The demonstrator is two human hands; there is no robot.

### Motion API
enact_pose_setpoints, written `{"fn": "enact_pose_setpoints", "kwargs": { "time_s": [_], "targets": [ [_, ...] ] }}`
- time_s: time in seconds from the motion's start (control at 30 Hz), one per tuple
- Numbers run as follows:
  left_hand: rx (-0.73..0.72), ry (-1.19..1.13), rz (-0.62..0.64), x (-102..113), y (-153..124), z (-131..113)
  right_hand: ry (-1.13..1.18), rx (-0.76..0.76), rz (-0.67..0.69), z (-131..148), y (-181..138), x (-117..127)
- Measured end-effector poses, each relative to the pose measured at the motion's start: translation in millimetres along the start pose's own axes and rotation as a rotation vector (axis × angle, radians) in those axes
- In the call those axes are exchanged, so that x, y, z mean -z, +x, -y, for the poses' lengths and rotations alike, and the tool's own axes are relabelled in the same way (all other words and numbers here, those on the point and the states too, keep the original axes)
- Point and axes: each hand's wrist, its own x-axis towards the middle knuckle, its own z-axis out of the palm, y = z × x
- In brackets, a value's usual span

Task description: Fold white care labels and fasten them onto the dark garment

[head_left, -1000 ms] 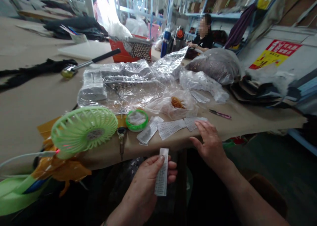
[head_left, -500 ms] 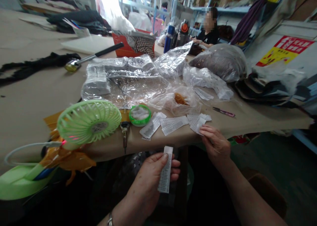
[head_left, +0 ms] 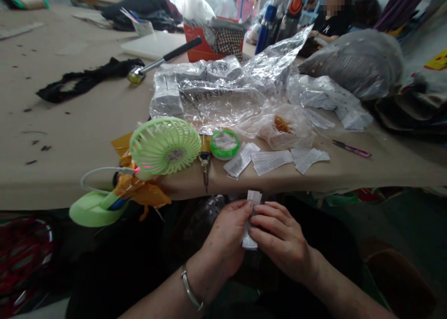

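Note:
In front of the table edge, a small stack of white printed labels (head_left: 250, 239) is pinched in my left hand (head_left: 226, 235), its thumb on top. My right hand (head_left: 279, 240) has its fingers on the same labels from the right side; its thumb is hidden. On the table above lie more printed labels in loose piles: one pile (head_left: 242, 159) at the left, another (head_left: 272, 161) in the middle and a third (head_left: 307, 159) at the right. Beside them is a round green tub (head_left: 225, 144) with white stuff in it.
A green fan (head_left: 165, 146) is taped at the table edge, near a tool with a metal tip (head_left: 205, 167). Behind are clear plastic bags (head_left: 209, 100), a hammer (head_left: 164, 60), thread snips (head_left: 352, 148) and a bag with orange-brown material (head_left: 281, 123). Another person (head_left: 335, 21) sits across the table.
My right hand has come from the right-hand label pile to the labels in my left hand. The camera view has shifted left and downward.

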Motion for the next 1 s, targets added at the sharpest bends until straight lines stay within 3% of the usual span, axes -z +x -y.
{"fn": "enact_pose_setpoints", "kwargs": {
  "time_s": [0.13, 0.4, 0.47, 0.57, 0.67, 0.77, 1.0],
  "targets": [
    [0.007, -0.021, -0.033, 3.6, -0.6, -0.3, 0.003, 0.011, 0.032, -1.3, -3.1, -4.9],
    [0.018, 0.013, 0.032, 7.1, -2.4, -0.5, 0.064, -0.042, 0.064, 3.2, -0.9, 0.3],
    [0.021, 0.067, 0.032, 8.4, -4.2, -1.4, 0.148, -0.156, 0.017, 1.9, -2.8, 2.6],
    [0.070, 0.182, 0.045, 7.9, -9.3, -3.0, 0.308, -0.525, -0.108, -4.6, -2.6, 5.4],
    [0.097, 0.260, 0.091, 5.7, -15.3, -3.5, 0.601, -0.841, -0.081, -11.8, 5.1, 5.8],
    [0.106, 0.307, 0.153, 5.2, -19.5, -3.3, 0.880, -0.933, -0.036, -13.6, 15.5, 3.8],
    [0.160, 0.373, 0.244, 13.3, -22.1, -8.4, 1.070, -0.984, -0.001, -8.2, 16.1, 1.2]
  ]
}}
